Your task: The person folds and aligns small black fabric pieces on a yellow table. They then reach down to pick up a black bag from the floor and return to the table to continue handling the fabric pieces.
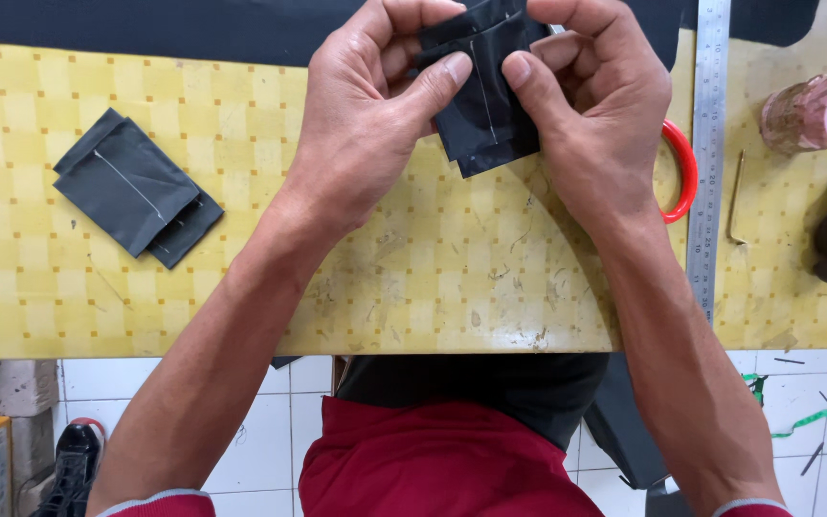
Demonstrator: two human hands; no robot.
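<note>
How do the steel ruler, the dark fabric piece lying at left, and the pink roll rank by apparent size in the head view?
1. Steel ruler, longest by far.
2. Dark fabric piece at left.
3. Pink roll, cut off by the frame edge, so its rank is unsure.

Yellow checked table top (pixel 241 287), scuffed near front edge; white tiled floor (pixel 279 421) below w/ scraps.

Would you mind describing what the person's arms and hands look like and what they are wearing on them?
Both hands, the left hand and the right hand, are bare, with no gloves, rings or watch visible. The forearms are bare too. At the bottom edge of the view, red sleeves with a pale grey cuff band show on each arm, pushed up towards the elbows.
</note>
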